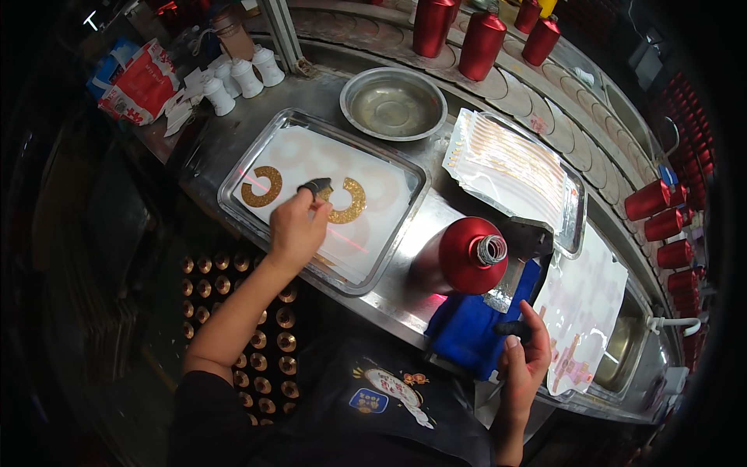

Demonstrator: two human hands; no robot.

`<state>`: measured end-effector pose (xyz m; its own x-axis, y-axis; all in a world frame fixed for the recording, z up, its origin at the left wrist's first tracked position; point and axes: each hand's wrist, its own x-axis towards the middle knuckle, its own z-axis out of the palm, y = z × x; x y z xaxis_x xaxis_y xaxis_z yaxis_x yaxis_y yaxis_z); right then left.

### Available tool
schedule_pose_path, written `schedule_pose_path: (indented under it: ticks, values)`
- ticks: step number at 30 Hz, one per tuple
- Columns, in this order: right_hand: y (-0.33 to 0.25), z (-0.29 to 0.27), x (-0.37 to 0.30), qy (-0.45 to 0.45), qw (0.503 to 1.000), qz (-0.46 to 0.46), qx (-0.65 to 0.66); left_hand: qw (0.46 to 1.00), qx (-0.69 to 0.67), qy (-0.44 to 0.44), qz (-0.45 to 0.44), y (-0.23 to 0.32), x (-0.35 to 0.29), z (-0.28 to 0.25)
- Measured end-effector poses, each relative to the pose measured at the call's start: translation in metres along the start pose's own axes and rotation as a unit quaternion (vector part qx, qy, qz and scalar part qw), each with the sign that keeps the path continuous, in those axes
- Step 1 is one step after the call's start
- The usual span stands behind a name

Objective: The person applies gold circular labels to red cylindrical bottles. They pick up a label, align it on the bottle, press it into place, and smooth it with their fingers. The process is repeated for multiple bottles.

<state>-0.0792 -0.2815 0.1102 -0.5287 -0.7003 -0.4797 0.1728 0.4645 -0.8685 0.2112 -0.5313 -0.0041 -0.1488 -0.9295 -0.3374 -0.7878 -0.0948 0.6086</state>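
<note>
The left hand (296, 226) pinches the edge of a gold ring-shaped decal (345, 201) lying in the steel tray (233, 183): thin, limp, probably wet and tear-prone, best lifted by its rim. The right hand (525, 354), loosely curled and empty, rests beside the red bottle (467, 255) on the counter (405, 300).

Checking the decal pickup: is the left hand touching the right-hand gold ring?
Touching: the head view shows the left hand fingertips meeting the gold ring in the tray.

Left hand (296, 227) outstretched, fingertips pinched; right hand (524, 359) near the body, fingers loosely curled; both hands bare
</note>
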Motion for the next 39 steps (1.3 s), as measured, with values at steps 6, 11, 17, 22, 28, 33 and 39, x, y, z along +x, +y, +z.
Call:
schedule_pose_path:
  ticks: [6,11,17,22,28,33,39]
  values:
    - [0.008,-0.005,0.002,-0.015,1.000,-0.006,-0.016,0.965,0.227,0.016,0.126,-0.032,0.084,-0.023]
    - [0.016,-0.008,0.001,-0.008,1.000,-0.002,-0.010,0.954,0.238,-0.096,0.158,-0.050,0.160,-0.049]
    - [0.027,-0.013,-0.002,0.012,1.000,0.001,-0.008,0.930,0.259,-0.062,0.255,-0.060,0.183,-0.044]
    - [0.028,-0.008,-0.004,-0.019,1.000,-0.019,0.000,0.977,0.121,-0.083,0.154,-0.055,0.200,-0.039]
    - [0.017,0.009,-0.016,-0.034,0.998,-0.049,-0.014,0.931,0.183,0.094,0.302,-0.056,0.188,-0.030]
    - [0.008,0.031,-0.019,-0.184,0.976,-0.067,-0.093,0.940,0.166,0.096,0.280,-0.021,0.142,-0.034]
    - [0.026,0.116,0.005,-0.305,0.952,-0.005,0.023,0.986,-0.072,-0.022,0.150,0.049,0.050,-0.054]
